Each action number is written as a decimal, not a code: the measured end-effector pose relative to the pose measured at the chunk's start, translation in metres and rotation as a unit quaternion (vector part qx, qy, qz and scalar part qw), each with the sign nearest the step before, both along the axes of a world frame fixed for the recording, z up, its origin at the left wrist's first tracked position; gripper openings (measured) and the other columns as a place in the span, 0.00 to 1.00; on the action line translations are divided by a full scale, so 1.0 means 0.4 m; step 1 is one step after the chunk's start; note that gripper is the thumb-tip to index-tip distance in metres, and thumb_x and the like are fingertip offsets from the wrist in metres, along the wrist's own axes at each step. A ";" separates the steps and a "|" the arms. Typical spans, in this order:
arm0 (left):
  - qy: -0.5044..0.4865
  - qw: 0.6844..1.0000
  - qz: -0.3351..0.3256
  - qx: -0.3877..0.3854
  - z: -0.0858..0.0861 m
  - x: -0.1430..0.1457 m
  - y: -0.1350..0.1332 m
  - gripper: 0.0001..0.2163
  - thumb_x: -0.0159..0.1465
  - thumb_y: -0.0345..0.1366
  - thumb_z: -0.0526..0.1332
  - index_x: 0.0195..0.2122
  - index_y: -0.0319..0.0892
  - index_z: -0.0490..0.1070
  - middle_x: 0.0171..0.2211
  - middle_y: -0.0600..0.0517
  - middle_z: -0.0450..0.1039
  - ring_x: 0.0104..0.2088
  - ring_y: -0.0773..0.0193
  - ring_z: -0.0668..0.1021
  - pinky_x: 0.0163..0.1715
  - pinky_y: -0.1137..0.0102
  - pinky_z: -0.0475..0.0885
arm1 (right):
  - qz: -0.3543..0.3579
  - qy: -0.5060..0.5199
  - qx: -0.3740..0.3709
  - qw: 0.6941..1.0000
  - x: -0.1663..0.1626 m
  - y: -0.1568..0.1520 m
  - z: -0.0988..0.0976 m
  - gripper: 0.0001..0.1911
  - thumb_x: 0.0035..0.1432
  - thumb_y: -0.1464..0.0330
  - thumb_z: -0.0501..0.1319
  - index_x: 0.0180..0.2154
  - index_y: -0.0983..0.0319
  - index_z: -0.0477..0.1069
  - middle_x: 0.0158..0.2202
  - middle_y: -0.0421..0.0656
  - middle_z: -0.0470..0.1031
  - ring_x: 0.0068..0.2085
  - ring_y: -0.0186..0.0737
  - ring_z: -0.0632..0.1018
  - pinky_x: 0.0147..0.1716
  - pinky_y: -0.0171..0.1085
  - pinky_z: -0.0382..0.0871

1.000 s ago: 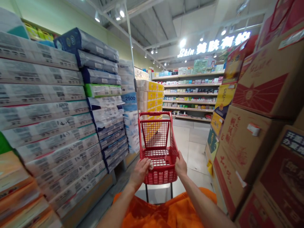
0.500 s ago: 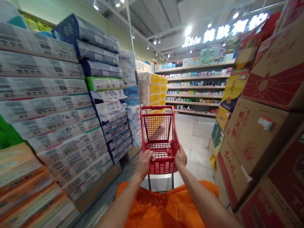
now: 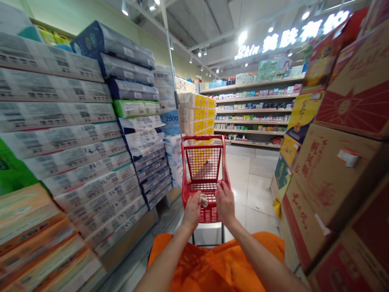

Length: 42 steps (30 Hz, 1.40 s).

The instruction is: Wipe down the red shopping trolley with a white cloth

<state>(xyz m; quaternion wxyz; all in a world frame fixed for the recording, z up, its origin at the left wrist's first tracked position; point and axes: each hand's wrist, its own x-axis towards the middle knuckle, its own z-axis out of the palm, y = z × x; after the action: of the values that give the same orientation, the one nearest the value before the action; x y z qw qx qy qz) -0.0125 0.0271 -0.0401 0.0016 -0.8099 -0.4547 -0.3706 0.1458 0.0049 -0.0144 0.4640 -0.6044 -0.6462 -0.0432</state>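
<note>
A red shopping cart (image 3: 204,178) with a grid-like plastic basket stands directly in front of me. My left hand (image 3: 192,211), at the near left of the basket, is closed on a crumpled off-white wad (image 3: 204,200) that looks like tissue or cloth. Just to its right, my right hand (image 3: 225,202) is raised at the near right of the basket, holding nothing that I can see. Its fingers are loosely bent and somewhat apart. Whether either hand touches the cart's rim is not clear.
Stacked wrapped paper packs (image 3: 75,146) line the left side. Cardboard cartons (image 3: 331,174) rise close on the right. Ahead stand yellow-and-white packs (image 3: 197,113) and shelves of small boxes (image 3: 252,109). Pale floor tiles (image 3: 257,184) run between the stacks.
My right hand has left the cart's right rim and moved inward, toward my left hand. My left hand has shifted slightly right, and more of the wad shows.
</note>
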 end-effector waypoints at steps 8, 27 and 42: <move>0.124 0.987 0.070 -0.076 -0.006 -0.114 -0.054 0.32 0.52 0.29 0.52 0.59 0.38 0.42 0.59 0.40 0.51 0.59 0.52 0.54 0.54 0.46 0.51 | 0.155 -0.144 -0.037 0.977 -0.136 -0.022 0.004 0.19 0.53 0.71 0.55 0.48 0.61 0.66 0.48 0.49 0.68 0.48 0.45 0.69 0.46 0.45 0.63; 0.318 0.918 0.182 -0.148 0.061 -0.044 -0.062 0.29 0.55 0.25 0.42 0.60 0.33 0.40 0.62 0.44 0.37 0.61 0.57 0.47 0.55 0.47 0.44 | 0.083 -0.215 0.138 0.963 0.009 0.009 -0.098 0.22 0.55 0.78 0.50 0.50 0.59 0.65 0.53 0.48 0.64 0.54 0.43 0.64 0.50 0.44 0.63; 0.322 0.927 0.116 -0.152 0.080 -0.014 -0.069 0.30 0.52 0.26 0.47 0.58 0.33 0.48 0.62 0.43 0.39 0.61 0.58 0.46 0.58 0.56 0.45 | 0.091 -0.167 0.120 0.974 0.038 -0.004 -0.065 0.18 0.57 0.72 0.50 0.48 0.57 0.67 0.51 0.46 0.65 0.50 0.42 0.67 0.47 0.42 0.64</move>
<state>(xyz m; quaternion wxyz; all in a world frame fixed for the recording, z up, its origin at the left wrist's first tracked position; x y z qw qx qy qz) -0.0182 -0.0005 -0.0083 0.0677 -0.8180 -0.5711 -0.0135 0.1610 0.0032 -0.0405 0.4209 -0.4673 -0.7568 -0.1782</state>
